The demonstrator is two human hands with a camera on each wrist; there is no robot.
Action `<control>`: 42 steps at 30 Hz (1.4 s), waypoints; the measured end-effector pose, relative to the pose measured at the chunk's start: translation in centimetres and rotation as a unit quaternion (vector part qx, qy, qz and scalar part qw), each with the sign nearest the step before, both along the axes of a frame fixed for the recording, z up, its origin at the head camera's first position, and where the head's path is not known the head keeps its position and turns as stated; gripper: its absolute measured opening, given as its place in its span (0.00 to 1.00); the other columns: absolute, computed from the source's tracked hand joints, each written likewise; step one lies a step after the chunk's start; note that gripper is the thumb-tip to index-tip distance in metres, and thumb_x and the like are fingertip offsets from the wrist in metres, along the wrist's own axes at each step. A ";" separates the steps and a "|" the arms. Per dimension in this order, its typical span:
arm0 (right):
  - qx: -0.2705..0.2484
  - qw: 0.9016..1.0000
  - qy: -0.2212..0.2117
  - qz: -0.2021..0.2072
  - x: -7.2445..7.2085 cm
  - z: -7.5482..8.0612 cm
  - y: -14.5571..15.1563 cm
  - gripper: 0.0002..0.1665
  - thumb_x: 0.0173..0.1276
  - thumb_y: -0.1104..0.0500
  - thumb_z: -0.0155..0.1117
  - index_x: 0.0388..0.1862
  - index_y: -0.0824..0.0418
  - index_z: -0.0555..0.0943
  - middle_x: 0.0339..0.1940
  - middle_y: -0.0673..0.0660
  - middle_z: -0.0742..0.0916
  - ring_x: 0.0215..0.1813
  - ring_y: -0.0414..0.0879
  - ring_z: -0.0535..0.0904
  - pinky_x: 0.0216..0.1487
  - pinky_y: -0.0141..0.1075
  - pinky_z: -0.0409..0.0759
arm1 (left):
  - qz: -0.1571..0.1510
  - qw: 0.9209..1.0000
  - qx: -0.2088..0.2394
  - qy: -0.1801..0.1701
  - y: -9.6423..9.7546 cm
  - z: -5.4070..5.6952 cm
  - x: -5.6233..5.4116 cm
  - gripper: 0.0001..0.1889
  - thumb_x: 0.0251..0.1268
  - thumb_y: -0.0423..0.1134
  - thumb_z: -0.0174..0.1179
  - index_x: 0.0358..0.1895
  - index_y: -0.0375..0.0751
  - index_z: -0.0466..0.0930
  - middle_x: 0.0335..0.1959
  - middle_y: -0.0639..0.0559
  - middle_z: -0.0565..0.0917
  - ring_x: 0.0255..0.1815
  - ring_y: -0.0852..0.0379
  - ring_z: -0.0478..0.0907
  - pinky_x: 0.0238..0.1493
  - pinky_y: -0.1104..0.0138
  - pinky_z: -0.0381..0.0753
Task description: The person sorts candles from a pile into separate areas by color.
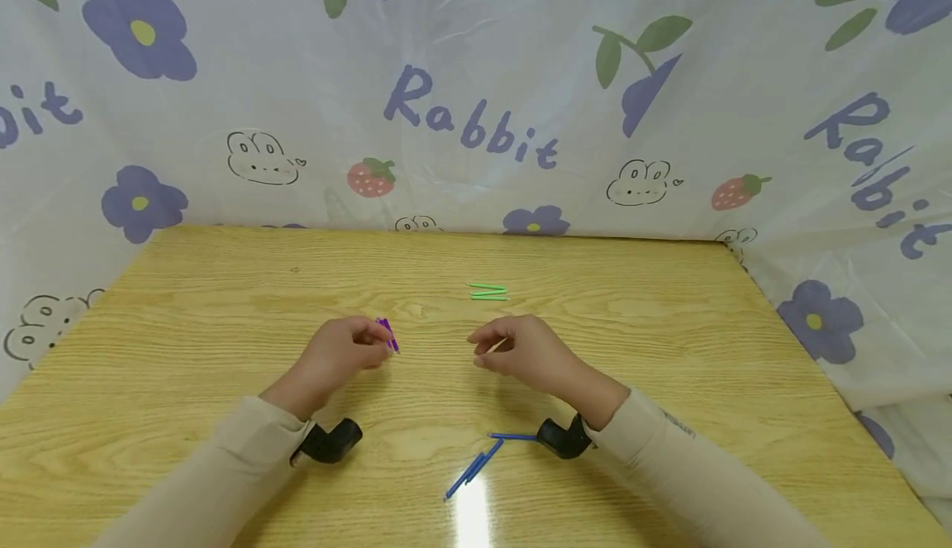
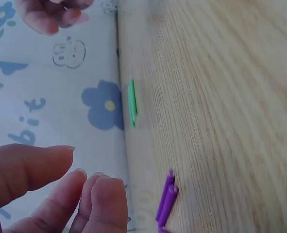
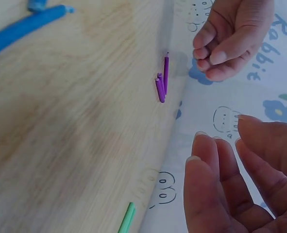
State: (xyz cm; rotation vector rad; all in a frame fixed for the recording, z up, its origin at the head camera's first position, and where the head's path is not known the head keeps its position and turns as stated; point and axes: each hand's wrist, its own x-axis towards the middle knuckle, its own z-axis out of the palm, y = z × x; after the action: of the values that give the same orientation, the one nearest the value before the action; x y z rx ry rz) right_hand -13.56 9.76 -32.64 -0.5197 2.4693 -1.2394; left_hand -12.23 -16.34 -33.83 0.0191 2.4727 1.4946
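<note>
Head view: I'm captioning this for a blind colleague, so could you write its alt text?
A left hand and right hand, both empty, hover over a table. Purple sticks lie by the left hand, green sticks farther back, blue sticks toward the bottom.

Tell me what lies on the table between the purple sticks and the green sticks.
Only bare wooden tabletop separates the purple sticks from the green sticks; both the left wrist and head views show it.
</note>
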 end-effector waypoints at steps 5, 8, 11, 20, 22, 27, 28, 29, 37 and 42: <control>-0.004 1.000 0.000 0.002 0.5 -0.3 0.7 0.15 0.66 0.63 0.65 0.52 0.64 0.83 0.41 0.53 0.86 0.39 0.43 0.82 0.38 0.33 0.80 | -0.009 1.000 0.005 0.007 1.0 0.2 0.9 0.13 0.62 0.30 0.59 0.48 0.27 0.78 0.41 0.44 0.82 0.41 0.52 0.77 0.44 0.59 0.77; -0.001 1.000 0.001 0.006 0.9 -0.5 1.1 0.15 0.66 0.64 0.64 0.51 0.65 0.83 0.40 0.53 0.86 0.40 0.43 0.82 0.38 0.33 0.80 | -0.018 1.000 0.008 0.010 1.5 0.2 1.4 0.12 0.62 0.30 0.60 0.48 0.27 0.79 0.39 0.46 0.82 0.40 0.53 0.76 0.44 0.60 0.77; 0.007 1.000 0.007 0.014 1.3 -0.7 1.4 0.14 0.66 0.65 0.64 0.50 0.65 0.83 0.40 0.53 0.86 0.40 0.43 0.83 0.39 0.33 0.79 | -0.030 0.999 0.019 0.007 1.9 0.0 1.9 0.12 0.62 0.30 0.60 0.47 0.27 0.79 0.39 0.46 0.82 0.39 0.54 0.76 0.43 0.60 0.77; 0.013 1.000 0.005 0.023 2.5 -1.1 2.5 0.13 0.64 0.66 0.65 0.49 0.65 0.84 0.40 0.55 0.87 0.40 0.44 0.83 0.41 0.33 0.80 | -0.073 0.996 0.047 -0.009 3.2 -0.9 3.0 0.12 0.60 0.30 0.62 0.45 0.26 0.79 0.34 0.47 0.80 0.35 0.57 0.75 0.39 0.63 0.78; 0.014 1.000 0.005 0.024 2.7 -1.2 2.7 0.13 0.64 0.66 0.65 0.48 0.65 0.84 0.40 0.55 0.87 0.40 0.44 0.83 0.40 0.33 0.80 | -0.080 0.996 0.050 -0.007 3.5 -1.2 3.2 0.11 0.58 0.29 0.63 0.43 0.26 0.79 0.33 0.48 0.80 0.34 0.58 0.75 0.37 0.64 0.78; 0.008 1.000 -0.012 0.020 3.0 -1.4 3.0 0.14 0.63 0.66 0.66 0.48 0.66 0.84 0.40 0.56 0.87 0.40 0.43 0.82 0.41 0.33 0.80 | -0.095 0.994 0.050 -0.008 4.3 -1.3 3.8 0.11 0.55 0.28 0.64 0.42 0.26 0.80 0.32 0.49 0.81 0.32 0.59 0.76 0.35 0.64 0.77; 0.004 1.000 -0.019 0.019 3.1 -1.4 3.1 0.14 0.63 0.66 0.66 0.48 0.66 0.84 0.40 0.56 0.87 0.40 0.43 0.82 0.41 0.33 0.80 | -0.100 0.994 0.049 -0.008 4.5 -1.3 3.9 0.11 0.55 0.28 0.64 0.41 0.26 0.80 0.32 0.49 0.81 0.32 0.59 0.76 0.35 0.64 0.77; 0.001 1.000 -0.024 0.018 3.2 -1.4 3.1 0.14 0.63 0.66 0.66 0.48 0.66 0.84 0.40 0.56 0.87 0.40 0.42 0.82 0.41 0.33 0.80 | -0.106 0.993 0.050 -0.009 4.6 -1.3 4.1 0.11 0.55 0.28 0.64 0.41 0.26 0.80 0.31 0.49 0.81 0.32 0.59 0.76 0.35 0.64 0.77; 0.004 0.999 -0.031 0.018 3.6 -1.8 3.4 0.13 0.61 0.66 0.68 0.46 0.65 0.84 0.39 0.55 0.87 0.39 0.41 0.81 0.38 0.31 0.79 | -0.155 0.985 0.071 -0.019 5.7 -1.3 5.0 0.10 0.54 0.27 0.63 0.39 0.27 0.79 0.29 0.50 0.81 0.30 0.60 0.76 0.33 0.66 0.76; 0.007 0.999 -0.036 0.021 3.9 -1.9 3.6 0.12 0.61 0.66 0.68 0.45 0.65 0.84 0.37 0.54 0.87 0.38 0.41 0.80 0.38 0.32 0.79 | -0.182 0.980 0.077 -0.015 6.1 -1.5 5.3 0.09 0.53 0.25 0.64 0.38 0.26 0.79 0.28 0.51 0.80 0.29 0.61 0.75 0.32 0.69 0.76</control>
State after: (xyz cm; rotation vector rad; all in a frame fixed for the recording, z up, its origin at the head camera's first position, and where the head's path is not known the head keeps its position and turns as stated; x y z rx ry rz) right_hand -9.63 13.37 -34.56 -0.5119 2.3947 -1.2017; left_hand -6.89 -10.21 -35.35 0.4492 2.1728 1.5026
